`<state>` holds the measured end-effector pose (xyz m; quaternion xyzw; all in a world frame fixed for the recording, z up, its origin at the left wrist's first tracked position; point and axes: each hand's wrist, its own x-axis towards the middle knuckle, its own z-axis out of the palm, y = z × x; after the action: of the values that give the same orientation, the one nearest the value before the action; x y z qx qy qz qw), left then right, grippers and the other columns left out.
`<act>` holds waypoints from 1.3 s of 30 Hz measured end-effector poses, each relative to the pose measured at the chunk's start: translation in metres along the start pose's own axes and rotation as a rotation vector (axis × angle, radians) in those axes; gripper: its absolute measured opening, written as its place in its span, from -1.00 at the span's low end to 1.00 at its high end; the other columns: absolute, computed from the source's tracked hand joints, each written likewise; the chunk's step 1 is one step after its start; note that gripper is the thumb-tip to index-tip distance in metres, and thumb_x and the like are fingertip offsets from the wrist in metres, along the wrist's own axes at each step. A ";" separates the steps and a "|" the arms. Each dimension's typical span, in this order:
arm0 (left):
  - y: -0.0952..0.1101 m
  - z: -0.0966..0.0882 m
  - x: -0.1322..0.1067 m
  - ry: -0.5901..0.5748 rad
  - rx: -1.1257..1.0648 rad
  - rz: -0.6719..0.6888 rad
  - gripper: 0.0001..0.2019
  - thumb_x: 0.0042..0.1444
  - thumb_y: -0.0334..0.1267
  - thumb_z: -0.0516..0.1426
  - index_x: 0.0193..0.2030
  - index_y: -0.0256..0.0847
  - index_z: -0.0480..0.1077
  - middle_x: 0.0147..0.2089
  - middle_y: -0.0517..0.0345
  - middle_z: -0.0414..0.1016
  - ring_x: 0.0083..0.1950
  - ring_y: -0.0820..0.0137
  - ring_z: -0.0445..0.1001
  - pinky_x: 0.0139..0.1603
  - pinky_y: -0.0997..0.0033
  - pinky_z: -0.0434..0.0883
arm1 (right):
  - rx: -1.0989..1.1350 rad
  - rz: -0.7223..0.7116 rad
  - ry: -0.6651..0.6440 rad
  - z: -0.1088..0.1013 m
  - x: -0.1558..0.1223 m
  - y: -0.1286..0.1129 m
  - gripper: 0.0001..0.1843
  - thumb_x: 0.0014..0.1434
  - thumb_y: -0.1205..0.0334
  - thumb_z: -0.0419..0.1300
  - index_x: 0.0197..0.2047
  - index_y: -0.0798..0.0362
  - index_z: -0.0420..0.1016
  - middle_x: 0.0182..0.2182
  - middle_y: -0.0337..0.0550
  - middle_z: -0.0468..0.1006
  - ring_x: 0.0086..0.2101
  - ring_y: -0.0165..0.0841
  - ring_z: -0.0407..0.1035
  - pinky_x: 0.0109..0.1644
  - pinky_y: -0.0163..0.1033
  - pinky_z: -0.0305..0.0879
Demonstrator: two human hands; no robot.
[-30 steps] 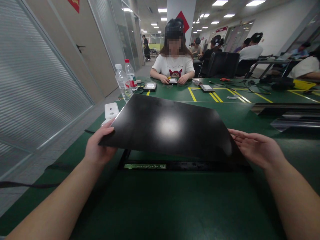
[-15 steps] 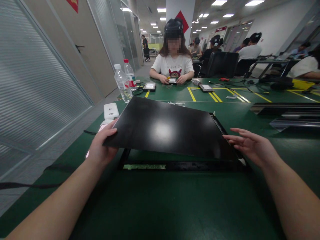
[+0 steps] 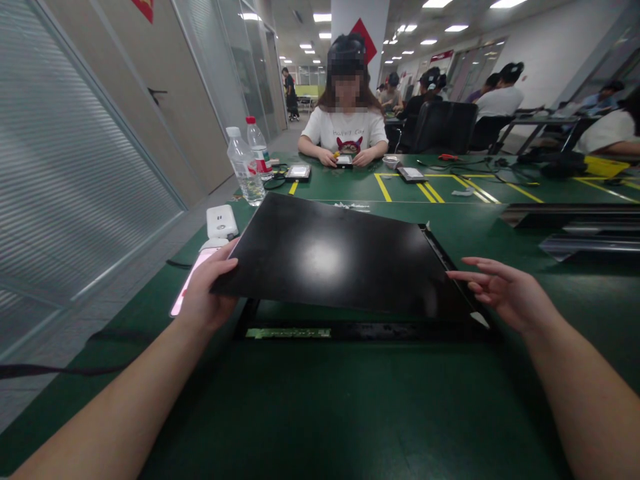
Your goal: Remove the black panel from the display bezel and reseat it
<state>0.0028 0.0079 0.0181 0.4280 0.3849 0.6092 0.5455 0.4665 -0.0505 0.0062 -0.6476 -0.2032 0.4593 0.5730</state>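
Note:
A glossy black screen panel point(image 3: 325, 257) is tilted, its left side raised over a black frame point(image 3: 400, 331) that lies on the green table. My left hand point(image 3: 207, 287) grips the panel's left edge, thumb on top and the other fingers hidden beneath. The panel's right side rests low, at the frame's right side. There my right hand point(image 3: 510, 293) is open, fingers apart, with a fingertip at or very near the panel's right edge; I cannot tell whether it touches. A green strip point(image 3: 289, 333) shows along the frame's near side.
Left of the panel lie a pink-screened phone point(image 3: 193, 283) and a white device point(image 3: 222, 221). Two plastic bottles point(image 3: 246, 167) stand behind them. Opposite, a person point(image 3: 345, 130) holds a small drive-like box. Shiny dark strips point(image 3: 593, 248) lie at the right.
The panel and my left hand have shifted very slightly right, and more of the phone shows. The white corner piece at the panel's right shows more. My right hand stays nearly in place.

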 end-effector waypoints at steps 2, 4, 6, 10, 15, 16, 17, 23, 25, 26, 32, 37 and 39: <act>0.002 0.000 0.000 0.026 0.009 -0.002 -0.58 -0.11 -0.19 0.39 -0.06 -0.23 0.73 0.03 0.00 0.80 0.26 -0.08 0.63 0.25 0.12 0.59 | 0.010 -0.020 -0.012 0.000 -0.002 0.000 -0.69 0.04 0.31 0.27 -0.10 0.03 0.60 -0.22 0.14 0.77 -0.56 -0.42 0.26 -0.64 -0.41 0.12; 0.004 0.001 0.000 0.050 0.012 0.005 -0.56 -0.13 -0.19 0.39 -0.05 -0.24 0.73 0.04 -0.01 0.79 0.28 -0.10 0.62 0.28 0.08 0.58 | 0.016 -0.034 -0.034 0.000 -0.003 0.000 -0.66 0.03 0.29 0.29 -0.07 0.05 0.60 -0.19 0.19 0.77 -0.56 -0.43 0.25 -0.63 -0.40 0.12; 0.007 0.002 0.000 0.056 0.002 0.026 -0.57 -0.13 -0.19 0.39 -0.05 -0.24 0.73 0.03 -0.02 0.79 0.29 -0.12 0.62 0.30 0.04 0.57 | 0.023 -0.043 -0.059 -0.002 -0.002 0.001 -0.63 0.01 0.27 0.32 -0.05 0.06 0.59 -0.15 0.22 0.77 -0.56 -0.43 0.25 -0.63 -0.39 0.13; 0.007 0.004 -0.001 0.023 0.006 0.027 -0.59 -0.13 -0.20 0.39 -0.07 -0.25 0.74 0.02 -0.02 0.80 0.29 -0.11 0.61 0.29 0.09 0.57 | 0.027 -0.030 -0.057 -0.002 0.000 0.002 -0.63 0.01 0.27 0.33 -0.06 0.06 0.58 -0.15 0.23 0.76 -0.56 -0.42 0.25 -0.63 -0.37 0.15; -0.001 0.004 -0.002 -0.006 0.020 0.004 -0.57 -0.12 -0.19 0.42 -0.06 -0.24 0.75 0.00 0.00 0.80 0.27 -0.09 0.62 0.24 0.15 0.58 | 0.022 0.000 0.001 0.001 -0.001 -0.001 -0.71 0.07 0.26 0.25 -0.11 0.05 0.59 -0.24 0.17 0.76 -0.58 -0.42 0.23 -0.64 -0.39 0.13; -0.003 0.004 -0.002 -0.005 0.023 -0.002 -0.58 -0.12 -0.19 0.42 -0.06 -0.24 0.75 0.01 0.00 0.80 0.27 -0.08 0.62 0.24 0.15 0.58 | 0.023 0.003 0.008 0.001 -0.001 -0.001 -0.73 0.09 0.26 0.22 -0.12 0.04 0.59 -0.25 0.17 0.75 -0.58 -0.41 0.23 -0.65 -0.39 0.13; -0.005 0.005 -0.003 -0.007 0.023 -0.011 -0.58 -0.11 -0.20 0.42 -0.05 -0.24 0.75 0.03 0.00 0.79 0.27 -0.08 0.62 0.25 0.15 0.58 | 0.024 0.007 0.015 0.001 -0.002 -0.002 -0.75 0.11 0.26 0.19 -0.13 0.04 0.58 -0.25 0.17 0.75 -0.58 -0.41 0.23 -0.65 -0.40 0.12; -0.011 0.006 -0.004 0.000 0.029 -0.058 -0.58 -0.12 -0.20 0.43 -0.05 -0.26 0.73 0.02 -0.07 0.79 0.24 -0.11 0.63 0.24 0.10 0.58 | 0.037 0.024 0.041 -0.001 -0.001 -0.006 -0.76 0.28 0.15 0.11 -0.12 0.07 0.54 -0.24 0.26 0.73 -0.60 -0.40 0.27 -0.64 -0.37 0.14; -0.012 0.004 -0.003 -0.009 0.054 -0.080 -0.54 -0.11 -0.20 0.43 0.00 -0.24 0.72 0.02 -0.04 0.78 0.21 -0.09 0.65 0.20 0.10 0.60 | 0.032 0.026 0.037 -0.005 0.002 -0.006 -0.71 0.31 0.10 0.09 -0.08 0.07 0.53 -0.22 0.27 0.73 -0.59 -0.38 0.27 -0.63 -0.35 0.17; -0.013 0.003 -0.003 -0.018 0.064 -0.087 -0.53 -0.10 -0.20 0.43 0.02 -0.23 0.72 0.02 -0.03 0.78 0.19 -0.08 0.66 0.17 0.10 0.61 | 0.029 0.025 0.030 -0.007 0.004 -0.005 -0.69 0.32 0.07 0.08 -0.06 0.06 0.53 -0.21 0.27 0.73 -0.59 -0.38 0.28 -0.63 -0.33 0.18; -0.017 0.000 -0.001 -0.035 0.066 -0.131 -0.48 -0.10 -0.21 0.43 0.07 -0.26 0.70 0.00 -0.05 0.79 0.07 -0.03 0.70 -0.08 0.26 0.64 | -0.096 -0.019 -0.073 -0.022 0.016 0.001 -0.69 0.36 -0.06 0.04 -0.08 -0.06 0.49 -0.12 0.22 0.74 -0.53 -0.31 0.32 -0.57 -0.24 0.27; -0.018 -0.001 0.000 -0.027 0.064 -0.176 -0.47 -0.10 -0.23 0.44 0.09 -0.27 0.70 -0.01 -0.04 0.79 -0.02 0.03 0.71 -0.24 0.36 0.57 | -0.117 -0.009 -0.043 -0.017 0.012 0.000 -0.70 0.35 -0.06 0.04 -0.10 -0.09 0.47 -0.15 0.19 0.76 -0.52 -0.30 0.29 -0.55 -0.22 0.23; -0.018 -0.001 0.000 -0.030 0.070 -0.178 -0.47 -0.10 -0.23 0.44 0.08 -0.26 0.71 -0.01 -0.03 0.78 -0.03 0.05 0.70 -0.30 0.39 0.54 | -0.109 -0.001 -0.012 -0.012 0.009 -0.001 -0.71 0.35 -0.06 0.03 -0.12 -0.09 0.46 -0.17 0.18 0.76 -0.53 -0.31 0.26 -0.56 -0.22 0.19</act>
<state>0.0077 0.0102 0.0008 0.4201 0.4343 0.5381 0.5877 0.4814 -0.0503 0.0028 -0.6749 -0.2315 0.4514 0.5359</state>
